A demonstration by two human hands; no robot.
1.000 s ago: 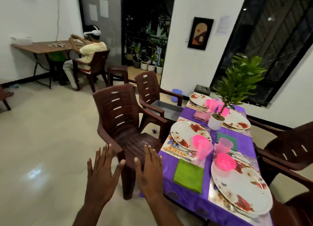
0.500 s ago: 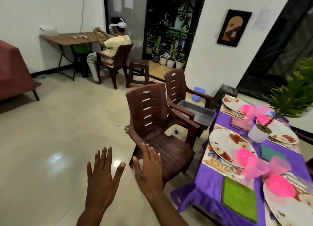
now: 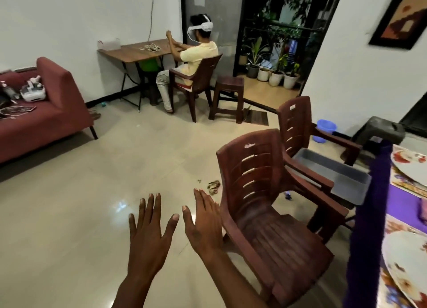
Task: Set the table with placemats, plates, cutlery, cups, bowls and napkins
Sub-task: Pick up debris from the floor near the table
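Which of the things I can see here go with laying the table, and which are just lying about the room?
Part of the job:
- floral plate near the table corner
- second plate further along
- purple tablecloth
- left hand and right hand, both empty

Just lying about:
- grey tub on a chair
- blue bucket
- sofa
- stool

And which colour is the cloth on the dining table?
The tablecloth is purple, seen best at the right edge of the head view.

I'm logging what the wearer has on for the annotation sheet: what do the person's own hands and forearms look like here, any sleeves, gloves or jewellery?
Both the left hand and the right hand are bare: no gloves, rings, watch or bracelet. The forearms show bare down to the frame's bottom edge, with no sleeve in view. Fingernails are short.
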